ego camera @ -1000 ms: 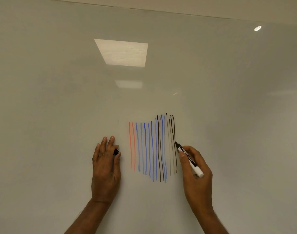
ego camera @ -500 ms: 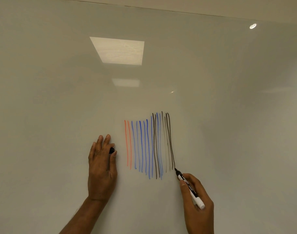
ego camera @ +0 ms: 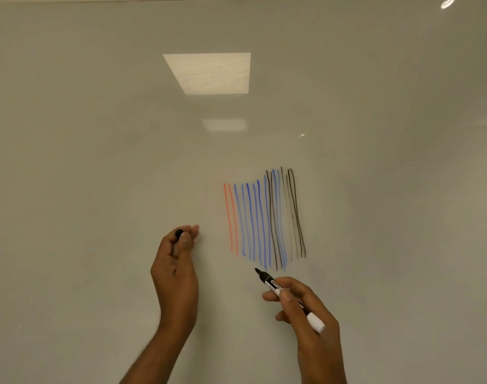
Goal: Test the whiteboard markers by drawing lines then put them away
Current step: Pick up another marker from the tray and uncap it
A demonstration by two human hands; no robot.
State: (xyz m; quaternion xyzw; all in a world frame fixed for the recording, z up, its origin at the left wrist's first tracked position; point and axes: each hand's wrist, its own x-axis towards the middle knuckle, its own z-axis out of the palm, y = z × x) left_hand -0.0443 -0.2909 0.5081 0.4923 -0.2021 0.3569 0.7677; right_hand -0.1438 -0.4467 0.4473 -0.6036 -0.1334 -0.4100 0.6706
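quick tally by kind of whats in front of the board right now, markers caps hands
markers: 1, the uncapped marker held in the right hand
caps: 1, the black cap pinched in the left hand
hands: 2
total: 4

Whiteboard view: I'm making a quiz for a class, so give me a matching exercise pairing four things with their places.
Things: 1 marker; 2 cap; 3 red lines; 4 black lines.
Places: A leftmost of the lines on the whiteboard; B held by the left hand; C rightmost of the lines; D held by the right hand.
Pairs: 1-D; 2-B; 3-A; 4-C.
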